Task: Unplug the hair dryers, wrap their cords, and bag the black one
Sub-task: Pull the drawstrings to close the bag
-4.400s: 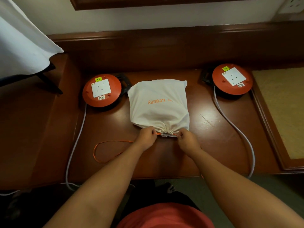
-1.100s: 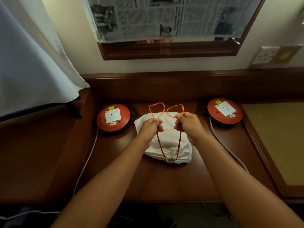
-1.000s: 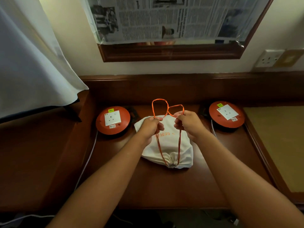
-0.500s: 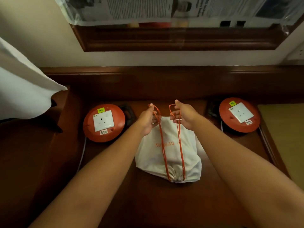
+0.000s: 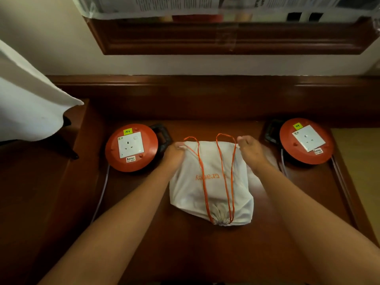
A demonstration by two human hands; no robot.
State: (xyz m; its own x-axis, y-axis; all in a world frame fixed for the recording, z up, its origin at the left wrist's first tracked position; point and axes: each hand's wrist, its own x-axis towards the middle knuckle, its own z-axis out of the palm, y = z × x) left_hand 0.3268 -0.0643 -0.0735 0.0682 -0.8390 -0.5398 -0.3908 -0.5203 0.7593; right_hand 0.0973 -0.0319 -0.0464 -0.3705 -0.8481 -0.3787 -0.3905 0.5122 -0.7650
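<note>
The white drawstring bag lies mid-desk, cinched mouth at six o'clock, with the left hand and right hand pinching its far corners at ten and two, fingers closed on cloth. Best to smooth it flat, keeping the orange cords untangled (both loops lie on top). Orange print seems to read "tracey" upside down; the left reel says "5 METERS".

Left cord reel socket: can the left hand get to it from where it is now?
Probably yes. The left hand sits at the drawstring bag corner, right beside the left cord reel; its socket faces up, nothing plugged in or lying over it.
</note>
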